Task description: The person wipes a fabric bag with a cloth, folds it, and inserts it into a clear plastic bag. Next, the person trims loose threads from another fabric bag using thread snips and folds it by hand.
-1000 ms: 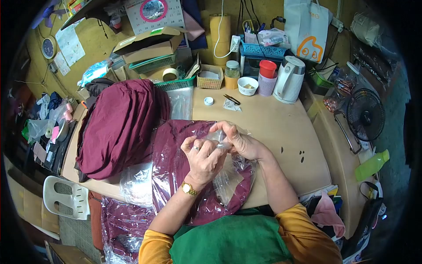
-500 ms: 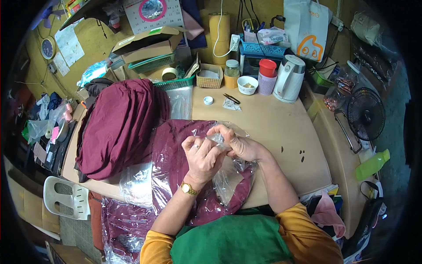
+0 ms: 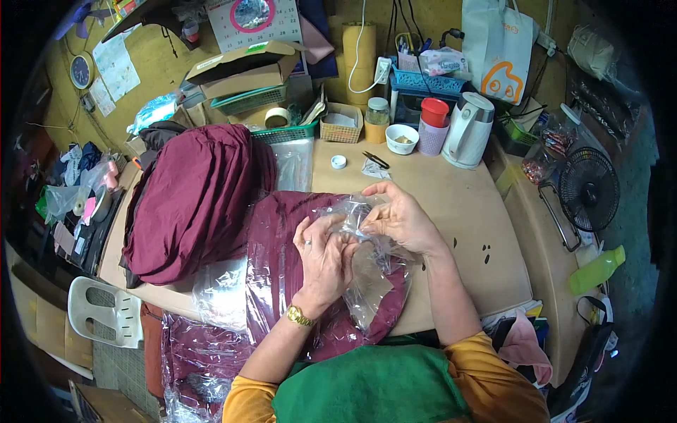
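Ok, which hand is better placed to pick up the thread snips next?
Probably the right hand: it is closer to the thread snips, while the left hand is farther off. The right would first have to release the clear plastic it pinches.

Left hand and right hand pinch clear plastic, seemingly around maroon fabric.

We look through one camera worn on the head, facing forward and down across the table to the wall, near enough that the left hand and right hand fill mid-view, inside dark rounded edges.
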`<state>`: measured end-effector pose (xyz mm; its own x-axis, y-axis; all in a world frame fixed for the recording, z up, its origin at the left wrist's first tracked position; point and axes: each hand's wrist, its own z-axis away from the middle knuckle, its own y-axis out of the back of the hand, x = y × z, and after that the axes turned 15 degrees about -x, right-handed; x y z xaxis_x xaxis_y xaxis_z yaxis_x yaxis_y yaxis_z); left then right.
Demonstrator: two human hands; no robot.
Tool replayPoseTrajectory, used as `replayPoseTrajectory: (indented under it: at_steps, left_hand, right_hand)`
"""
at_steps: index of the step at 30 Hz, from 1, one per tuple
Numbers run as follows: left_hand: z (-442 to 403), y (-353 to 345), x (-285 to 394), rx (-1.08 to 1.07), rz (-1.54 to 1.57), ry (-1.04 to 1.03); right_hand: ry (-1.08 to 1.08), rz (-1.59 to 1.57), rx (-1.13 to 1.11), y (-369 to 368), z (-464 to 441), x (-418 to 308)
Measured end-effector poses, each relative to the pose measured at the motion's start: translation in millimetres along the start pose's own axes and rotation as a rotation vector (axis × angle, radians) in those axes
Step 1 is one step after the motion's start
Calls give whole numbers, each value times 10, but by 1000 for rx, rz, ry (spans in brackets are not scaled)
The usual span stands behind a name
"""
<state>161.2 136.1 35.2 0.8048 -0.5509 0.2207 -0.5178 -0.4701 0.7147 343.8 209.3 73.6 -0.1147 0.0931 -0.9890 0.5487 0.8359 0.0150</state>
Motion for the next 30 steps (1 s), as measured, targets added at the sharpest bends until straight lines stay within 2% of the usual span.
replayPoseTrajectory:
  at_steps: [2,3,5,9,12,14,15,17,19,20,22,23,25,26,27,29,30]
  left_hand:
    - [52,61,47,-58,142,58]
    - [80,96,59,-59,144,57]
    - [132,186,67,-116,309,75]
    - [211,293,82,-216,540,139]
    - [164,387,126,-198,528,245]
    - [130,465,194,-176,544,278]
    - [112,515,242,-156,561,311]
    - [69,586,326,-146,504,266]
    - [39,571,359,-149,464,174]
    - [45,477,330,-75,425,144]
    - [30,421,429,-56,524,210]
    - [30,408,456,-39,627,272]
    - [212,139,176,-72,632,316]
    - [331,-4,0,-163,518,250]
    - [424,-110,-121,-252,404,184]
    - [376,-49,-63,-238,362,173]
    - [277,120,88,-116,426,226]
  right_hand:
    - [81,59,270,-62,-14,7]
    - [80,59,272,-49,-5,17]
    - [152,-74,428,1,17,59]
    - [251,-194,504,88,104,127]
    - [237,-285,437,-256,213,-121]
    - [242,538,271,-638,223,-286]
    - [240,537,271,-684,189,-201]
    - [405,790,342,-721,125,40]
    - [418,763,336,-709,86,117]
    - [417,686,345,-685,64,197]
    - [366,429,350,-698,49,245]
    - [368,430,350,-682,56,288]
    - [308,-161,472,-613,102,409]
    - [428,-320,521,-547,87,350]
    - [426,-319,520,-494,101,341]
    - [359,-260,547,-401,136,333]
    - [311,-200,483,-451,145,306]
